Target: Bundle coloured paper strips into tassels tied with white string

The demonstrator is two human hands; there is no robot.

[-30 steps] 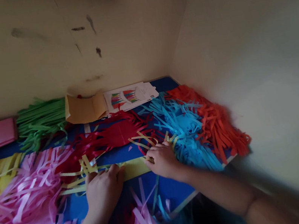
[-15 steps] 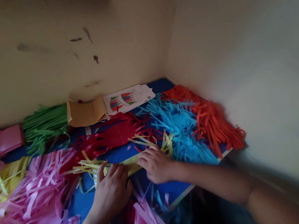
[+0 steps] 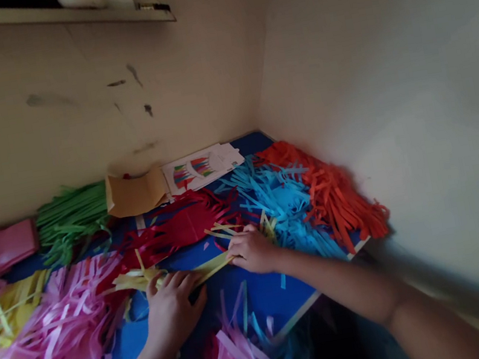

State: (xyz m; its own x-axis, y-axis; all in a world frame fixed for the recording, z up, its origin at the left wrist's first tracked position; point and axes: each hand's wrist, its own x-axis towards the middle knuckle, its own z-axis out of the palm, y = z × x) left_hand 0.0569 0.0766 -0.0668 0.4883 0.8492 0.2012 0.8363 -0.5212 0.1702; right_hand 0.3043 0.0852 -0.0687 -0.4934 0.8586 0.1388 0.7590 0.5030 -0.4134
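On the blue tabletop, a strip of yellow tissue paper (image 3: 212, 268) with fringed ends stretches between my two hands. My left hand (image 3: 175, 303) has its curled fingers on the strip's left part, with yellow fringe sticking out beyond them. At the other end my right hand (image 3: 252, 251) pinches the near edge, which looks slightly raised or folded. Behind the strip lies red fringed tissue paper (image 3: 186, 222). Light blue fringed tissue paper (image 3: 286, 199) lies just past my right hand. My fingertips are partly hidden.
Pink fringed paper (image 3: 50, 352) spreads at the left, with more pink strips (image 3: 239, 357) at the table's near edge. Green fringe (image 3: 73, 213), a brown paper piece (image 3: 136, 194) and a printed sheet (image 3: 203, 167) lie at the back. Orange fringe (image 3: 336, 194) borders the right wall.
The camera view has tipped upward, showing more of the shelf. The yellow strip's near edge now looks lifted or folded, and the band between my hands appears narrower.
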